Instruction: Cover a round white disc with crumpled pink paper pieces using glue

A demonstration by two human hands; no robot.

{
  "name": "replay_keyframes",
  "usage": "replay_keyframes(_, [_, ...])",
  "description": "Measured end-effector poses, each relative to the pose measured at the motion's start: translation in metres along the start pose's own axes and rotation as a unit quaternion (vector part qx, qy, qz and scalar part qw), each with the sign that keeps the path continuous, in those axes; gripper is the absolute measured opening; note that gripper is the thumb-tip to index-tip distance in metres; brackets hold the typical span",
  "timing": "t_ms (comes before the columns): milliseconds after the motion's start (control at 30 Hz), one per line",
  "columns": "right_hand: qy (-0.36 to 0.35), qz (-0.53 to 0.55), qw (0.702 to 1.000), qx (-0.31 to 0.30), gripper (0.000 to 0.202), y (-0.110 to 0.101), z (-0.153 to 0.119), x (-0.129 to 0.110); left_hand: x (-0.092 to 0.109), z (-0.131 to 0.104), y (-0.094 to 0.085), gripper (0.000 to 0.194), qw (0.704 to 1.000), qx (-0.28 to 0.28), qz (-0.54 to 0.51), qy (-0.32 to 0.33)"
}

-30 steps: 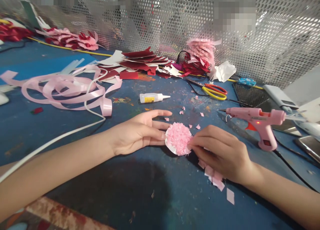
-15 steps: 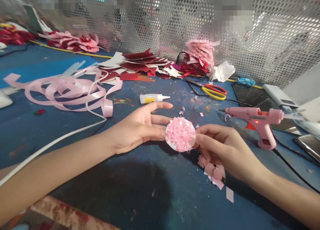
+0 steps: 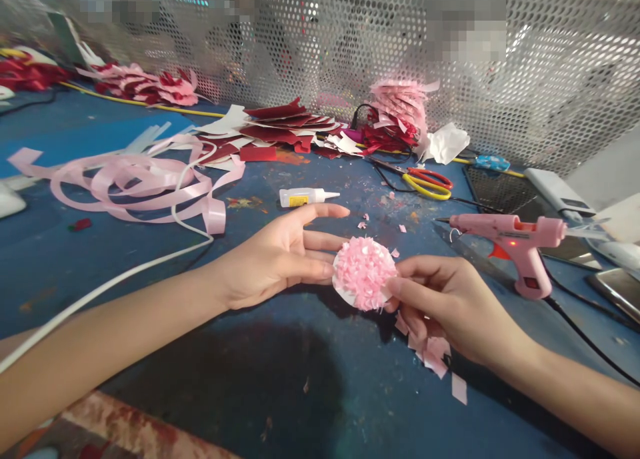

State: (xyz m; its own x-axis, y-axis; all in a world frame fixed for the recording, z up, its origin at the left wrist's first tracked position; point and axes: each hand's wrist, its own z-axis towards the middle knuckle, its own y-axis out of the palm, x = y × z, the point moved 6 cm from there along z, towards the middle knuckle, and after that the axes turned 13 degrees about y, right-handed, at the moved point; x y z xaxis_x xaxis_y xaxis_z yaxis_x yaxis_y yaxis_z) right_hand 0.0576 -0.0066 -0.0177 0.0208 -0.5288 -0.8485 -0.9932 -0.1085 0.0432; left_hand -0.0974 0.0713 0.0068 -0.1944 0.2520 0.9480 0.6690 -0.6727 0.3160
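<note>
A round white disc covered with small pink ribbon pieces point(image 3: 364, 272) is held up above the blue table. My left hand point(image 3: 273, 256) has its thumb at the disc's left edge and fingers behind it, with the index finger stretched out free. On the opposite edge, the thumb and fingers of my right hand point(image 3: 445, 296) pinch the disc. Cut pink ribbon squares point(image 3: 434, 356) lie on the table below my right hand. Just beyond my left fingers lies a small glue bottle point(image 3: 303, 197) with a pointed nozzle.
A pink glue gun point(image 3: 520, 236) with a lit red light lies at the right. Scissors point(image 3: 427, 181) sit behind it. Loose pink ribbon point(image 3: 120, 182) and a white cable point(image 3: 100, 306) occupy the left. Red and white sheets point(image 3: 280, 126) lie before a perforated metal screen point(image 3: 320, 39).
The disc has shifted slightly right and down and turned a little. My right thumb now lies further over its edge. My left hand has hardly moved.
</note>
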Motion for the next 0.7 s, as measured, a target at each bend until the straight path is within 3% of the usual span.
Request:
replay_keyframes(367, [0.019, 0.027, 0.999, -0.008, 0.025, 0.001, 0.001, -0.002, 0.001, 0.003, 0.002, 0.038, 0.993, 0.011, -0.121, 0.007])
replay_keyframes(467, [0.026, 0.009, 1.000, -0.001, 0.024, 0.003, 0.000, -0.004, -0.005, 0.001, 0.008, 0.028, 0.994, 0.006, -0.108, -0.005])
replay_keyframes(700, [0.036, -0.032, 0.999, 0.026, 0.029, 0.003, -0.002, -0.003, -0.023, -0.003, 0.023, 0.027, 0.997, -0.013, -0.061, -0.044])
